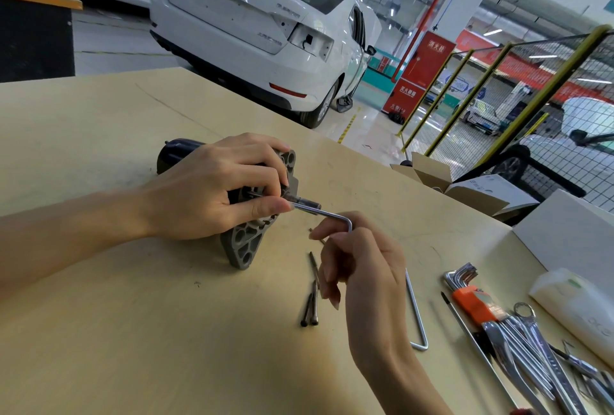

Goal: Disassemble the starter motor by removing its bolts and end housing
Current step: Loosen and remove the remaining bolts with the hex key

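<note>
Grey starter motor (247,215) under gripping left hand (212,192); right hand (358,268) pinching hex key (327,214) (2 bolts (310,306) nearby).

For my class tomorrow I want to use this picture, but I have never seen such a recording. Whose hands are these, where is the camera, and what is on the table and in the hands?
There is no machine here: a person works with two bare hands, and the single camera sits on that person's head, looking forward and down.

On the pale wooden table lies a starter motor, dark body pointing away, grey end housing facing the right hand. The left hand lies over the motor and pinches something small at the housing. The right hand holds a bent hex key, whose tip points into the housing.

Three long bolts lie loose on the table. To the right are another hex key, a hex key set in an orange holder and some wrenches.

A white car stands behind.
</note>
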A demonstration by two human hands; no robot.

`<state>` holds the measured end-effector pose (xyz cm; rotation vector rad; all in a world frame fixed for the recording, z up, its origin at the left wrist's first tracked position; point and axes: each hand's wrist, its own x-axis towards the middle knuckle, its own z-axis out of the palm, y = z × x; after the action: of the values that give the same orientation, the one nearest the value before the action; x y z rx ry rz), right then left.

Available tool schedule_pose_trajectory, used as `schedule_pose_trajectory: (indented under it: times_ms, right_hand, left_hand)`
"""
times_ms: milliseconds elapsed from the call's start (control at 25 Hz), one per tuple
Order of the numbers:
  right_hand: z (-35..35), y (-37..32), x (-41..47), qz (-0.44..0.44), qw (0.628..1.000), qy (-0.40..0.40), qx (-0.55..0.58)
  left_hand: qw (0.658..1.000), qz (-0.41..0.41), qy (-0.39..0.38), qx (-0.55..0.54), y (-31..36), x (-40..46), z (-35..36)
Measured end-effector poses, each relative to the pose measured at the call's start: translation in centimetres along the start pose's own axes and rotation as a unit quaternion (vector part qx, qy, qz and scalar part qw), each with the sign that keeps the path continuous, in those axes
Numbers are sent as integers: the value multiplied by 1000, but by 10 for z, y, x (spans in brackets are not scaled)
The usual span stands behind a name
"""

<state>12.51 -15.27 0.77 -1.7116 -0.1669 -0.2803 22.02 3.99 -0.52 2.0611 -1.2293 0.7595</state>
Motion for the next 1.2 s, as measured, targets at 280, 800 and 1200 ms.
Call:
schedule_pose_trajectory:
  times_ms: [280,800,1200]
  right_hand:
    - [-1,1,1,-5,1000,-11,-24]
    - [-6,3,7,63,997,-27,-47]
    - [-8,-1,10,131,974,-115,143]
  left_hand:
    - [1000,-1,-3,-7,0,0,0]
    - [1000,-2,8,-7,0,0,1]
    - [1000,-3,14,-8,1,1,2]
